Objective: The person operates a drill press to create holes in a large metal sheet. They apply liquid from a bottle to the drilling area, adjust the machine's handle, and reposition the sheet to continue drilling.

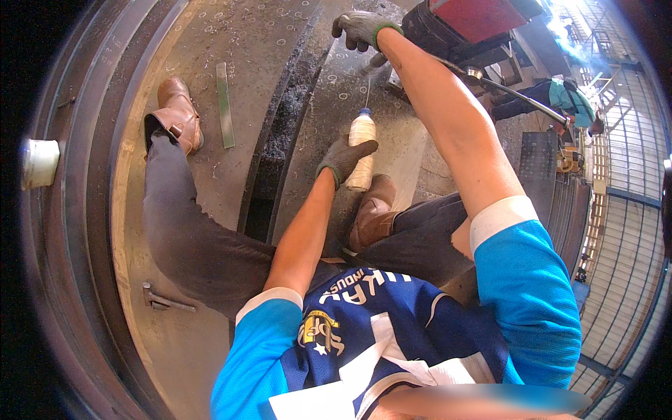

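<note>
Cream bottle (361, 155): upper centre of the frame, blue-capped, a thin line rising from its top.
Left hand (341, 159): gloved, wrapped round the bottle.
Right hand (362, 30): gloved, top centre, well apart from the left, fingers curled beside the red and dark machine (476, 28); I cannot tell whether it grips anything.
Shirt writing: white lettering (365, 281) upside down across the navy chest, a yellow-and-white badge (318, 329) beside it.
Steel surface (248, 42): grey, scattered with small rings, a green strip (224, 105) lying at upper left.
Room: a co-worker (570, 101) bends at upper right, near bluish smoke; a gridded wall (630, 280) curves down the right.
Edges: long steel ledges (77, 210) at left; a dark channel littered with shavings (285, 112) left of the bottle.
Moving room: plate stretches between the left boot (178, 115) and that channel.
</note>
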Demonstrator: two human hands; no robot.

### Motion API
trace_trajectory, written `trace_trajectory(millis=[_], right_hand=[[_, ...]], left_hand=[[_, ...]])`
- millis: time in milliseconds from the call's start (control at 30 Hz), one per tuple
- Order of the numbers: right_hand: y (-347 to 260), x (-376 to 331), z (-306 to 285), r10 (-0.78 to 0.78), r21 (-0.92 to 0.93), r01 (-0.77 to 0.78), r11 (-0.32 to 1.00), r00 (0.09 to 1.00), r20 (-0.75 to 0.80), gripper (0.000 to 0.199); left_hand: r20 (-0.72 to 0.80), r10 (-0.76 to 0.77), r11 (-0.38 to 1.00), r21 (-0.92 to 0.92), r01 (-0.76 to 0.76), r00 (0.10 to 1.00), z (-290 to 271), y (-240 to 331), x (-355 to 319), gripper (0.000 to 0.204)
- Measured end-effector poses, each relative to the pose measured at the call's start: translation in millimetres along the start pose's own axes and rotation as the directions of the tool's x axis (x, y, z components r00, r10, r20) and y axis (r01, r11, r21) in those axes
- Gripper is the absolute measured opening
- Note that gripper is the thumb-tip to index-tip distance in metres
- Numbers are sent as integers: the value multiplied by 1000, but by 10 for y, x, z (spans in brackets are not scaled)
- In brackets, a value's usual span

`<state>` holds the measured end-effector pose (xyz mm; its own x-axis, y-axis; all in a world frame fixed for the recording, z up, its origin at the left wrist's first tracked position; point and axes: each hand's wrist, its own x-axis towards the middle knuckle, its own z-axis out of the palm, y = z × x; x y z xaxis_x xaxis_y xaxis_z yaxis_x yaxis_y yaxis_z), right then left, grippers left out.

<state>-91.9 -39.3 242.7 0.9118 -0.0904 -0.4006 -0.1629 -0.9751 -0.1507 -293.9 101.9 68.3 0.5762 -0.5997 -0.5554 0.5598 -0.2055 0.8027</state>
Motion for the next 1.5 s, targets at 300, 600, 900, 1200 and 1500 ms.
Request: trace_trajectory(millis=[300,600,900,1200,1500], right_hand=[[33,0,31,63,143,-64,988,998,16,38],[19,-35,44,-75,-53,72,996,996,-42,33],[-88,-18,-32,75,28,-78,997,991,115,61],[-138,-103,-57,116,117,-131,984,985,125,48],[-24,61,58,99,95,-108,990,990,100,37]], left_hand=[[-50,68,994,90,-63,996,34,-57,61,86],[-33,50,990,135,-45,998,20,-162,162,95],[-72,5,989,145,5,997,24,-127,110,91],[-55,5,988,154,4,998,-3,-58,49,88],[-52,105,993,59,-102,993,11,-60,45,89]])
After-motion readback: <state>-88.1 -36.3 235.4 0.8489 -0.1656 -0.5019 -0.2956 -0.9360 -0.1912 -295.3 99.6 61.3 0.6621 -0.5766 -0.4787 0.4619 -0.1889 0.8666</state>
